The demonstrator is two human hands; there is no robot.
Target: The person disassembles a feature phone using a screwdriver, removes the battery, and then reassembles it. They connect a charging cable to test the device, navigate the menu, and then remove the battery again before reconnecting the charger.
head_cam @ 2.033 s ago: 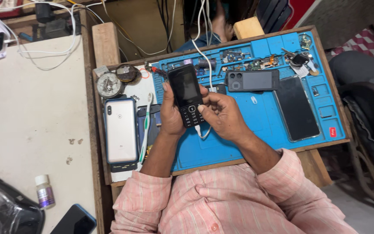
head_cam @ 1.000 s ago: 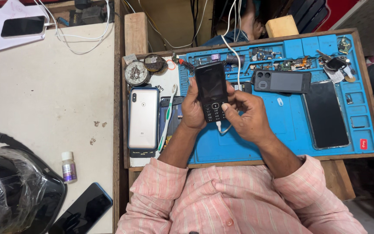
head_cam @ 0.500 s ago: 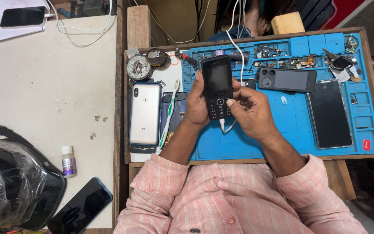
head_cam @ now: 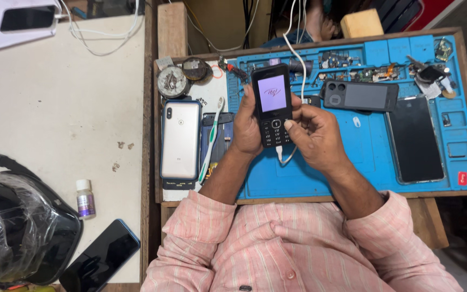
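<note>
Now lit, the keypad phone [head_cam: 272, 105] screen glows where it was dark.
Your left hand [head_cam: 246, 127] grips its side; your right hand [head_cam: 313, 132] thumb presses the keypad.

Head camera looks steeply down, close over blue mat [head_cam: 363, 162].

Even, soft daylight fills the head view, bright enough to show colour plainly, and the shadows under the hands [head_cam: 277, 130] and along the blue mat [head_cam: 352, 178] are faint and short. The lit screen of the keypad phone [head_cam: 272, 105] glows pale violet, while glare whitens the plastic wrap on the helmet [head_cam: 12, 227] and a dull sheen lies on the black phone [head_cam: 414, 139] and the white table [head_cam: 55, 97]. Focus is sharp at the centre with no motion blur; the corners bend slightly and the shirt [head_cam: 298, 243] at the bottom edge is a little soft.
</note>
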